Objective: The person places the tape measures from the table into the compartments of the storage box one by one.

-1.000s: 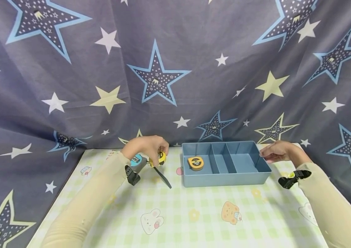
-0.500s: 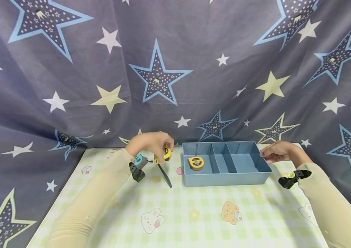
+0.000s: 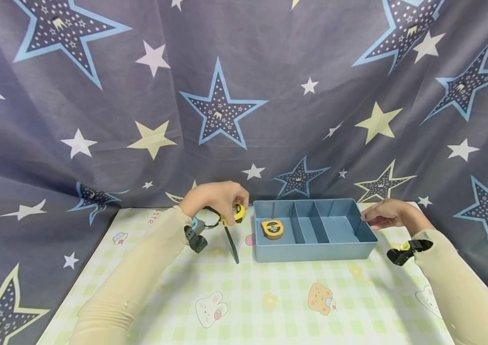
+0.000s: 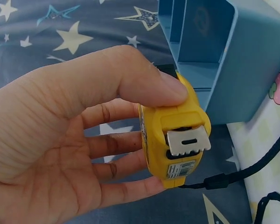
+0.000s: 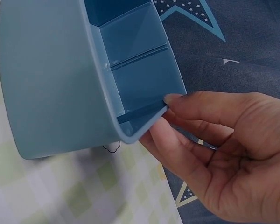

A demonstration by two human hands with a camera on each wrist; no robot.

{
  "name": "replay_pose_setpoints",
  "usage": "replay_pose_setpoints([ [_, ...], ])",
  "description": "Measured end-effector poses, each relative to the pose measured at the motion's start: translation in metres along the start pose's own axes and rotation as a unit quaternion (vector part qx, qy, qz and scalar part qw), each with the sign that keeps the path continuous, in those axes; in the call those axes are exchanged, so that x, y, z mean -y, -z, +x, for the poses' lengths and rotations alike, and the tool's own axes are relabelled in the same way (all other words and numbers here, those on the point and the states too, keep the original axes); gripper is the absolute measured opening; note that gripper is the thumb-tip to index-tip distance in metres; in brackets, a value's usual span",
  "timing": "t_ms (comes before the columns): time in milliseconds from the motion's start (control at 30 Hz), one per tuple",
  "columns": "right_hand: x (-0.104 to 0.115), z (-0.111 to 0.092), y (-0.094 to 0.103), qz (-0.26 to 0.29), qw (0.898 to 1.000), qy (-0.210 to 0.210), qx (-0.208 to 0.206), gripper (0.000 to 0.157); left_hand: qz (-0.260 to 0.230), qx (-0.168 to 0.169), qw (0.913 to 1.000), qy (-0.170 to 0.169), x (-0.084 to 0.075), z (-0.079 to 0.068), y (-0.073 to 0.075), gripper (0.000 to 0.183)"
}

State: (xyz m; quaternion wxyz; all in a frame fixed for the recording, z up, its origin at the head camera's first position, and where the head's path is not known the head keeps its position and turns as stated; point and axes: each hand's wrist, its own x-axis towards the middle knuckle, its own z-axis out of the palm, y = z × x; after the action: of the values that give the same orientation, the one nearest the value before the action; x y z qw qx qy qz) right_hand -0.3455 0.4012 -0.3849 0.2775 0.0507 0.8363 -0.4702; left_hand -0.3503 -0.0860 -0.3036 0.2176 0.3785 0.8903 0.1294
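Tape measure [image 4: 175,121], yellow with black trim, is pinched in the left hand [image 3: 215,196], the thumb over one side and the four fingers against the other. Whether its underside touches the cloth I cannot tell. The left wrist view alone brings out the metal hook [image 4: 179,140], slotted and toothed along its edge, and below it one barcode label [image 4: 181,169]. From the head view, one black strap [image 3: 232,245] trails from this grip toward the near side of the table.

Just to the right of that grip sits one blue box [image 3: 312,252], with two dividers [image 3: 299,229] making three compartments. A second tape measure [image 3: 272,229], also yellow, lies in the compartment nearest the left hand; only the head view shows it, which brings the count to two.

At the box's far end from the left grip, the right hand [image 3: 385,213] pinches the end wall. The right wrist view makes this plain: thumb at the rim, fingers on the outside.

Behind each grip is one black wrist device [image 3: 195,239], two in all, and a pale sleeve [image 3: 127,287]. Under both hands spreads one green-checked tablecloth [image 3: 269,278]; beyond them hangs a dark star-printed curtain [image 3: 269,163].
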Motion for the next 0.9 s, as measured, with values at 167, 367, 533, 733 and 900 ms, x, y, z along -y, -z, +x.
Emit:
replay_pose_setpoints([
  [167, 0.001, 0.001, 0.001, -0.004, 1.000, 0.002, -0.001, 0.050, 0.010, -0.007, 0.9999, -0.005, -0.005, 0.000, 0.004, 0.037],
  [367, 0.000, 0.000, -0.001, 0.004, 1.000, 0.001, 0.003, 0.048, 0.018, -0.009, 0.9998, -0.008, -0.013, -0.002, 0.010, 0.038],
  [533, -0.002, -0.001, -0.002, 0.004, 1.000, -0.001, -0.002, 0.043, 0.033, -0.013, 0.9993, -0.015, -0.021, -0.004, 0.015, 0.037],
  [733, -0.001, 0.000, -0.002, -0.005, 1.000, 0.000, -0.001, 0.050, 0.046, -0.013, 0.9988, -0.009, -0.030, -0.003, 0.022, 0.037],
  [900, -0.001, 0.001, 0.000, -0.004, 1.000, -0.003, -0.001, 0.051, 0.058, -0.020, 0.9981, -0.011, -0.038, -0.001, 0.029, 0.039],
])
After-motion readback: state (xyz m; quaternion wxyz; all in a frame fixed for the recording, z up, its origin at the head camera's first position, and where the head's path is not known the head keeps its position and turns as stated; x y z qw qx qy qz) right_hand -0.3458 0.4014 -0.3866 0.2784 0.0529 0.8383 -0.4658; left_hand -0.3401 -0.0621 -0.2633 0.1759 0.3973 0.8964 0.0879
